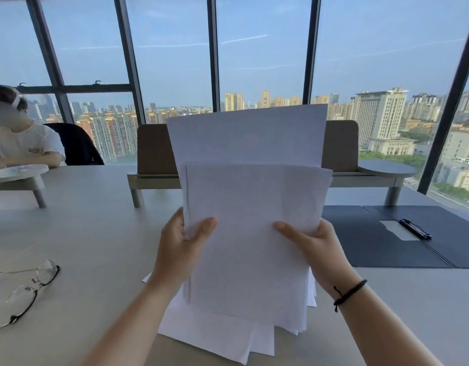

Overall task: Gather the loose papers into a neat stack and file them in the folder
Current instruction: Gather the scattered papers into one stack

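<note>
Windows (pixel 262 62): tall glazed panels with dark frames fill the far wall; city blocks and pale sky beyond.
Table (pixel 90 233): broad grey surface, running from the near edge out to the glass.
Desk riser (pixel 370 178): low shelf with a brown back panel, standing on the table behind the raised sheets.
Second person (pixel 22 143): seated at far left in a light shirt, bent over another small shelf.
Folder (pixel 402 239): dark blue, lying open and flat on the table to the right, well apart from the sheets; a black clip (pixel 415 229) rests across its inner pocket.
Papers (pixel 254 207): white sheets held upright above the table, uneven, one sheet standing taller behind the front ones; lower edges ragged.
Loose sheets (pixel 215 336): more white paper lying splayed on the table beneath the held bundle.
Left hand (pixel 180 252): clamped on the bundle's left edge, thumb across the front.
Right hand (pixel 318 249): clamped on the right edge, thumb on the front.
Glasses (pixel 30 291): thin-framed, folded open on the table at near left.
Wrist cord (pixel 349 293): black, around the right wrist.
</note>
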`<state>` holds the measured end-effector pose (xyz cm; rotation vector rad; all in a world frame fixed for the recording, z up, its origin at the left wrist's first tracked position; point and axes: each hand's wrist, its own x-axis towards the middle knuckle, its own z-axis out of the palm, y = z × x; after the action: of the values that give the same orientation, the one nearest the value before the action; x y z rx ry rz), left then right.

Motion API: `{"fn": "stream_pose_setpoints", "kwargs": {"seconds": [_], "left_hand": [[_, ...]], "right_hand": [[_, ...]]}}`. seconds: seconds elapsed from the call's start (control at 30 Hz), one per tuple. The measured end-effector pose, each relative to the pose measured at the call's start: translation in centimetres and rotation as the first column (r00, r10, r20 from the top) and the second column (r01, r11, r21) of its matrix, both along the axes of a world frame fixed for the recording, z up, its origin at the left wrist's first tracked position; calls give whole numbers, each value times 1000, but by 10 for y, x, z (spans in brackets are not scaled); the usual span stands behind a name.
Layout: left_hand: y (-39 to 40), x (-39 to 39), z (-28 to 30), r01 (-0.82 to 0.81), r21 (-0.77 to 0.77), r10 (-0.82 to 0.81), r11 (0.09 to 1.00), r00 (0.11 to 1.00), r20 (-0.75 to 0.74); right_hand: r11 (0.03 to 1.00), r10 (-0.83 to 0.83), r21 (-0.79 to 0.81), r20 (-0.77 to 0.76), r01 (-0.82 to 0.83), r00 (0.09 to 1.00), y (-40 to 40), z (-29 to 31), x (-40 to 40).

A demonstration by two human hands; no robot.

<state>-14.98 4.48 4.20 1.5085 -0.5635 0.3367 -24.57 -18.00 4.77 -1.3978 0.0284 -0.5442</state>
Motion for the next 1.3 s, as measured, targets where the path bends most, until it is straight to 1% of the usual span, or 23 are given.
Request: {"fn": "stream_pose_setpoints", "kwargs": {"seconds": [0.1,0.17,0.2,0.27,0.33,0.43,0.53,0.6,0.63,0.73,0.77,0.8,0.87,0.9,0.97,1.03,1.07,1.1,1.13,1.2,1.23,1.3], "left_hand": [[5,6,8,8,7,-8,1000,1000,-9],[10,8,7,47,26,-47,999,999,-23],[13,9,5,73,62,-71,995,997,-35],[18,10,-4,161,85,-153,983,984,-92],[20,8,-14,242,39,-234,969,960,-155],[17,3,-27,279,24,-263,960,930,-258],[16,4,-29,316,1,-303,949,911,-279],[17,7,-26,335,-31,-330,942,902,-279],[17,7,-23,339,-34,-334,940,901,-276],[13,7,-12,266,46,-252,963,946,-205],[12,7,-8,236,40,-223,971,953,-203],[12,10,-6,227,8,-221,974,954,-202],[14,14,-4,264,-95,-278,960,939,-204],[16,15,-6,280,-132,-303,951,926,-223],[15,15,-15,260,-119,-285,958,912,-296],[11,16,-25,173,-22,-170,985,925,-341],[9,19,-26,125,-13,-121,992,925,-360],[10,23,-23,88,-37,-95,995,913,-398],[14,31,-20,81,-80,-108,993,890,-444],[25,46,-10,113,-146,-175,983,816,-551],[35,53,-8,137,-136,-192,981,773,-604],[51,65,-14,194,-62,-181,979,692,-699]], "right_hand": [[999,7,-44,78,-3,997,-3,12,1],[997,62,-57,127,-55,990,-6,15,1],[995,96,-47,136,-91,986,-8,14,0],[988,154,-8,124,-155,980,-13,7,-1],[982,187,16,75,-189,979,-14,-3,-3],[980,198,-19,-24,-198,980,-8,-17,-2],[987,161,-17,-59,-162,985,-2,-22,-1],[994,108,-4,-43,-108,993,1,-21,-2],[996,80,-23,-30,-81,996,4,-19,-1],[990,29,-137,41,-23,999,13,-2,3],[985,23,-169,77,-9,997,14,5,5],[982,19,-191,105,2,994,15,12,6],[979,28,-203,127,-1,992,15,19,9],[981,36,-194,108,-14,993,14,15,10],[988,23,-151,-11,-25,1000,14,-3,14],[989,0,-149,-144,-21,990,15,-23,19],[986,-15,-166,-195,-18,981,16,-29,20],[983,-30,-181,-233,-13,972,14,-33,23],[984,-46,-180,-266,-3,963,11,-33,24],[994,-58,-110,-340,22,938,5,-30,26],[996,-73,-78,-379,47,923,0,-31,27],[992,-118,-28,-489,119,864,-11,-38,25]]}}
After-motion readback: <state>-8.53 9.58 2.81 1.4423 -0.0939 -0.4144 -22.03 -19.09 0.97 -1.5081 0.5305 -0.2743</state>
